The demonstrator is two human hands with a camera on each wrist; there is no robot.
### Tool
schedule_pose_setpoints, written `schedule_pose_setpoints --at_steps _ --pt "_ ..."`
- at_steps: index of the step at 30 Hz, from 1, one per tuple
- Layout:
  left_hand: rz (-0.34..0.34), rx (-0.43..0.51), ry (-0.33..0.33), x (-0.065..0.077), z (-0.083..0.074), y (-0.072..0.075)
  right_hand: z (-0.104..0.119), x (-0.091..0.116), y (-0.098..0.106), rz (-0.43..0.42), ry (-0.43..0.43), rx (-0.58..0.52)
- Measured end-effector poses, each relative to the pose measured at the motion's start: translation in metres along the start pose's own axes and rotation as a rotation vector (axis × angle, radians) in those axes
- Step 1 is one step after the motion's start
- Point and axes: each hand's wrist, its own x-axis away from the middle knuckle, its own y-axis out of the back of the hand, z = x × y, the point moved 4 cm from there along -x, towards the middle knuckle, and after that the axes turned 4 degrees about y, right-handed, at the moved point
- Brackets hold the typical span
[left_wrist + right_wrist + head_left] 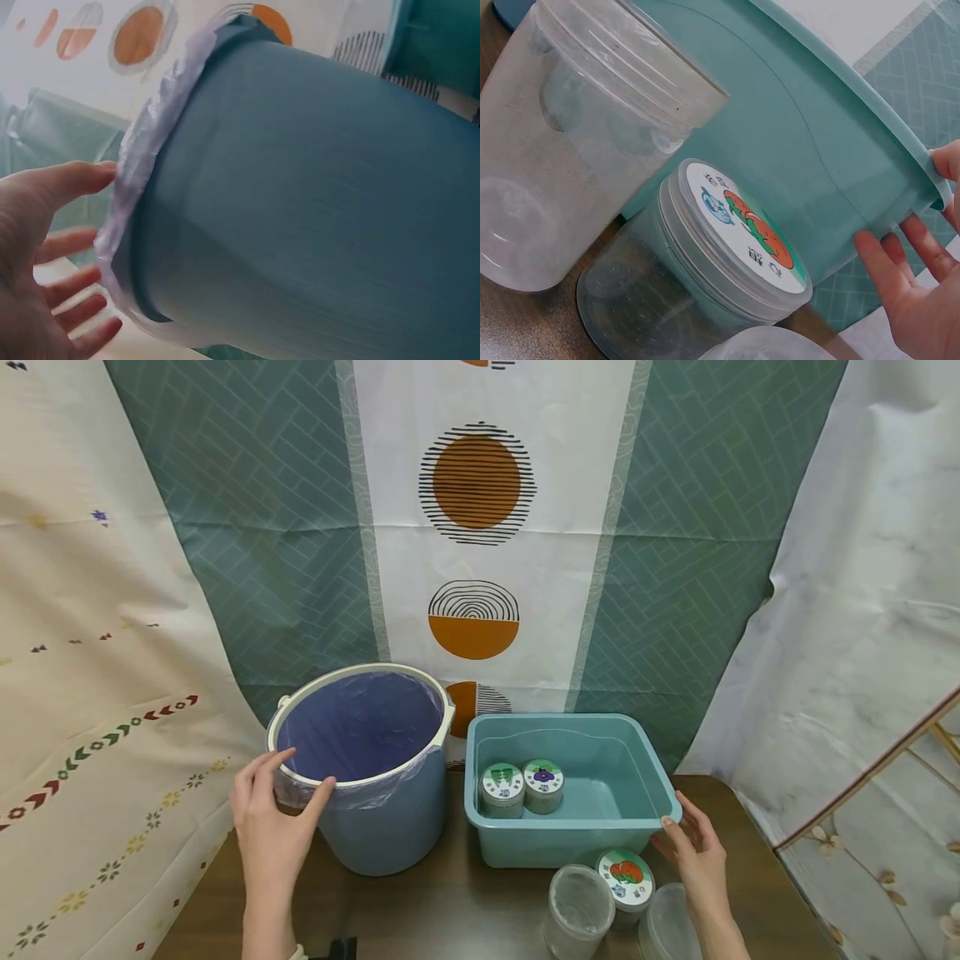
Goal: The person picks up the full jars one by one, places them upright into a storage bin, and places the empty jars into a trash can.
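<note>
On the left stands a blue bucket point(390, 839) with a white rim and a thin translucent plastic bag point(142, 142) folded over it. My left hand point(273, 827) is at its near left rim, fingers spread, thumb tip right at the bag's edge. To the right, my right hand point(699, 852) grips the near right corner of a teal plastic basin point(555, 843), with the thumb at the rim and fingers by the outer wall. Inside the basin sit two lidded jars, one with a green-pictured lid point(502, 781), the other with a purple-pictured lid point(543, 778).
Before the basin stand a clear jar without a lid point(577, 906), a jar with an orange-pictured lid point(626, 881) and another clear container point(670, 922). They share the brown table point(420, 918). Patterned cloth point(480, 685) hangs close behind the bucket and basin.
</note>
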Motion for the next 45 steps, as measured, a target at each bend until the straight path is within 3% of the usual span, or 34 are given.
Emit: schedule_pose_setpoints --at_steps 6,12,18,33,45 --pt "0.011 0.009 0.141 0.005 0.014 -0.004 -0.005 0.0 0.001 -0.003 -0.013 0.003" --pt "0.098 -0.007 0.269 0.007 0.02 -0.008 -0.005 0.0 0.002 -0.008 -0.004 -0.006" --pt "0.151 0.086 0.363 0.007 0.025 -0.014 -0.005 0.0 0.004 -0.022 0.001 -0.016" --pt "0.164 0.182 0.475 0.007 0.027 -0.017 -0.003 0.002 0.005 -0.007 0.024 -0.023" --pt "0.181 0.202 0.5 0.005 0.03 -0.017 -0.002 -0.002 0.001 -0.012 0.005 -0.023"
